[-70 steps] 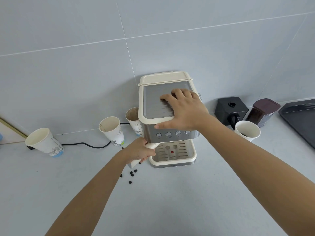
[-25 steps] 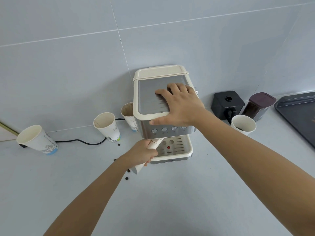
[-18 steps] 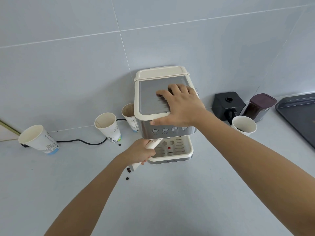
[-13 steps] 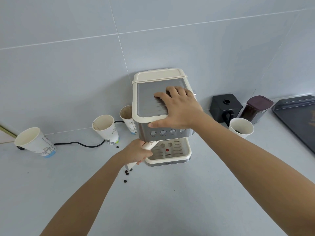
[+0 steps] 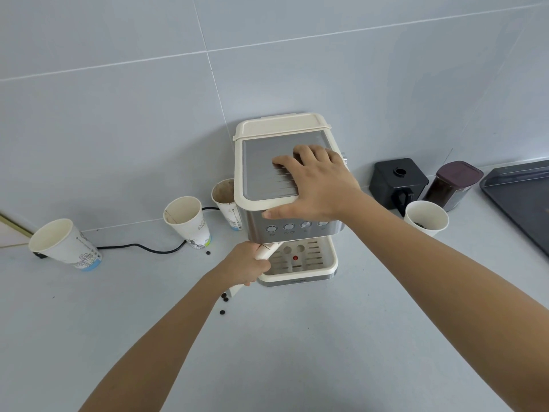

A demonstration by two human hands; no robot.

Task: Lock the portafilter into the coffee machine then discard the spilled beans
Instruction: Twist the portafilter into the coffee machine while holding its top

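1. Our left hand [image 5: 248,266] has its grip clenched round the cream portafilter [image 5: 265,251] handle, which angles out from under the front of the coffee machine [image 5: 285,200].
2. Our right hand [image 5: 312,185] lies flat on the machine's top, fingers spread and thumb over the front edge; it braces the machine and grasps nothing.
3. The portafilter head sits under the overhang, above the drip tray [image 5: 300,263]. We judge we are mid-lock, handle not yet square to the front.
4. Spilled beans [image 5: 225,298] lie on the counter [image 5: 297,352] just beside our left wrist, with one more [image 5: 208,253] near the middle paper cup [image 5: 187,221].
5. Risk: if the lugs are not seated, the twist could jam or drop the portafilter onto the tray.
6. Risk: if the right hand slackens, the twist could slide the machine into the stained cup [image 5: 225,203] standing against its left side.
7. Risk: the left forearm could sweep the beans away and scatter them further.
8. Hidden: the group head and portafilter basket are out of sight, so we cannot tell how far it is engaged.
9. More beans may lie under our left arm; we cannot tell.
10. The tray [image 5: 523,200] at right is cut off by the frame edge.
11. The cup at right [image 5: 426,218] holds a few dark bits, probably beans.
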